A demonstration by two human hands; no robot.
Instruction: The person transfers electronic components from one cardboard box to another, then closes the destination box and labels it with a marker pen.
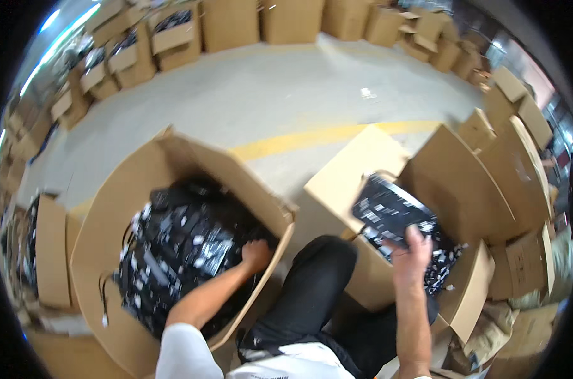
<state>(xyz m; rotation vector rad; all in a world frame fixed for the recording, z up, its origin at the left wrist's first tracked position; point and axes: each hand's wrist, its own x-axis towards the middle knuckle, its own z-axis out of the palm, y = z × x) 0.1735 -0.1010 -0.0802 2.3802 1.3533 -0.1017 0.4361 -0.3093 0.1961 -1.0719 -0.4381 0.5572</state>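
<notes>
Grey floor, flat black item, extending forward-left from right grip

warehouse-type wkspace, rows of cardbd boxes at far side, grey floor w/ yellow line

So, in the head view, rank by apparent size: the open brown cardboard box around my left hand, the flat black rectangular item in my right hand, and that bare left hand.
1. Open brown cardboard box
2. Flat black rectangular item, in right hand
3. Bare left hand
</notes>
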